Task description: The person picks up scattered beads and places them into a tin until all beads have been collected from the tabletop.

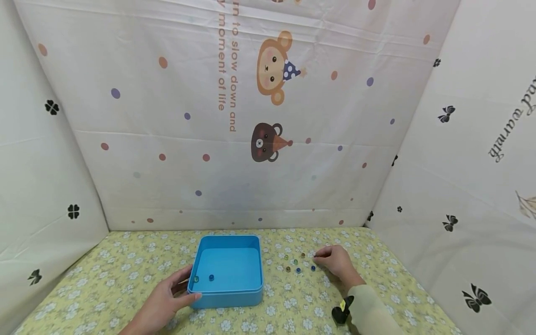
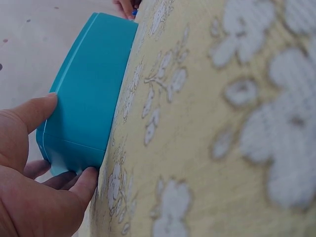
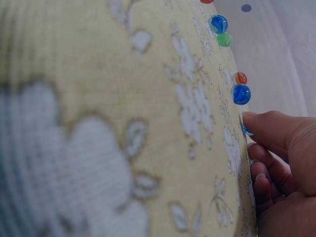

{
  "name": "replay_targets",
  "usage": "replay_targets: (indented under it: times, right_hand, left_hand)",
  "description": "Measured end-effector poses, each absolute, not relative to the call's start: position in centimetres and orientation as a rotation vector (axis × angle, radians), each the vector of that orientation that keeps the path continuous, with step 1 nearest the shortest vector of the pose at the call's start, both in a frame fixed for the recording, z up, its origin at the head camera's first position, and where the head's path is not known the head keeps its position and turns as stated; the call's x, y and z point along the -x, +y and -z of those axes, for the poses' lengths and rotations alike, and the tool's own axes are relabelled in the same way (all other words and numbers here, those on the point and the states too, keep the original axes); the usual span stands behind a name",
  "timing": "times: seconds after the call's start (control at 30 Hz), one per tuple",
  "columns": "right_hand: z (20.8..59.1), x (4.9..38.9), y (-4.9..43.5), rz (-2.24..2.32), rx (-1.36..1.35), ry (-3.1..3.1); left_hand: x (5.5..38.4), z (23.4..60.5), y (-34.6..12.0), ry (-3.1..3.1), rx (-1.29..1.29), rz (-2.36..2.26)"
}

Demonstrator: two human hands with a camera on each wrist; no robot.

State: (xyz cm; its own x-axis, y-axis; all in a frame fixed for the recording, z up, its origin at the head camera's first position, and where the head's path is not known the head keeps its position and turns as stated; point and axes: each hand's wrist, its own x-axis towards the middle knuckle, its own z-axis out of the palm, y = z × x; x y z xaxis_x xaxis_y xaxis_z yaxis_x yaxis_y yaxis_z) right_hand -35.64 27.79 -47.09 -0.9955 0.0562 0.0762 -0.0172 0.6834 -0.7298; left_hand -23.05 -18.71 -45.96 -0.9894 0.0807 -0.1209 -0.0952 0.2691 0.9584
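The right hand (image 1: 336,261) pinched a marble (image 3: 247,130) on the table (image 1: 289,302), right of the box (image 1: 228,300), which the left hand (image 1: 163,298) gripped. Probably light, hard and slick, the marble wanted holding across its middle.

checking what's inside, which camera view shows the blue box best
Head: it looks into the open blue box, showing two marbles inside. Left wrist shows only its outside, held by the left hand; right wrist doesn't show it.
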Motion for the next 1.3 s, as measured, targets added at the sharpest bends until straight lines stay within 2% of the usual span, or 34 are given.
replay_targets:
  times: [1.0,1.3]
  right_hand:
    - [46.6,34.9,28.0,-1.286,0.078,-2.766]
    - [46.0,34.4,27.4,-1.246,0.001,-2.767]
  left_hand:
    - [23.1,46.3,-18.8,2.357,-0.003,-1.842]
    - [23.1,46.3,-19.1,2.337,-0.055,-1.844]
